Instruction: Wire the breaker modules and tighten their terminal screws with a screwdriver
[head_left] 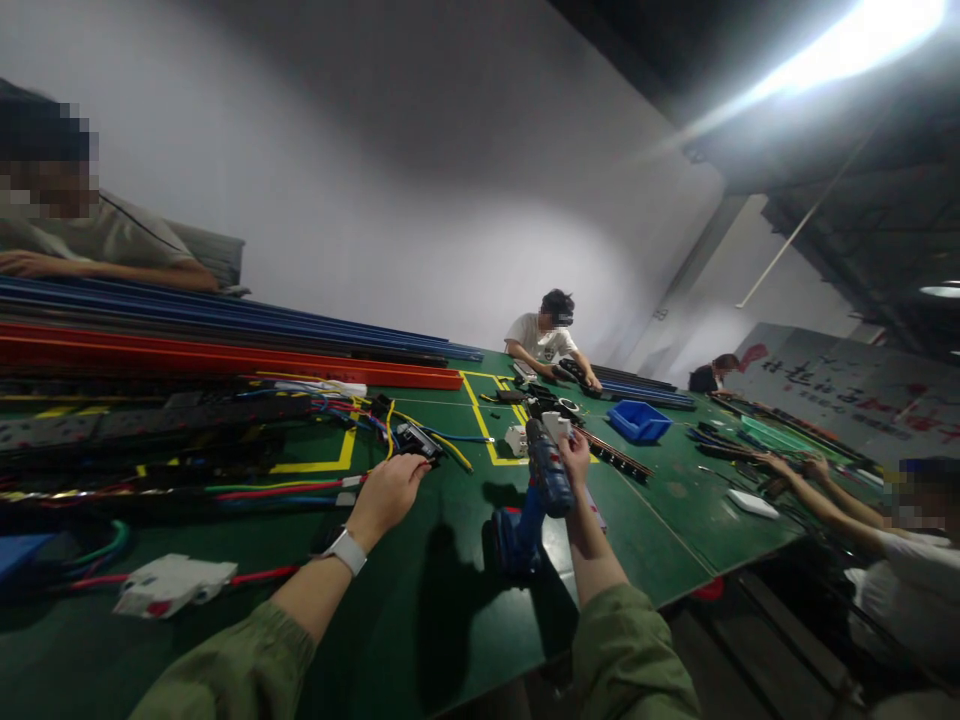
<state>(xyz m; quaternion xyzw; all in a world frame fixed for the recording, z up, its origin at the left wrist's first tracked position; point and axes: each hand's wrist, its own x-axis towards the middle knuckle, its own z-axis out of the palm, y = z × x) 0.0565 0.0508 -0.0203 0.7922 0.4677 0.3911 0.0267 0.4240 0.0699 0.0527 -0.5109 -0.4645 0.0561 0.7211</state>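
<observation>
My left hand (pixel 391 490) is closed over the near end of a black rectangular component (pixel 416 440), with coloured wires beside it. Its fingertips are partly hidden by the hand itself. To the right, my right hand (pixel 576 458) pinches a small white block (pixel 556 424) behind a blue cordless drill (pixel 551 472). The drill stands upright on its battery and covers part of that hand. A second whitish block (pixel 516 438) lies just left of the drill's head.
A white connector (pixel 176 583) on red cable lies at near left. Orange channels (pixel 225 358) and blue rails run along the far left. A blue bin (pixel 639 421) sits at right on the green table (pixel 667 540). Several co-workers sit around it, one person's hands (pixel 780 466) at right.
</observation>
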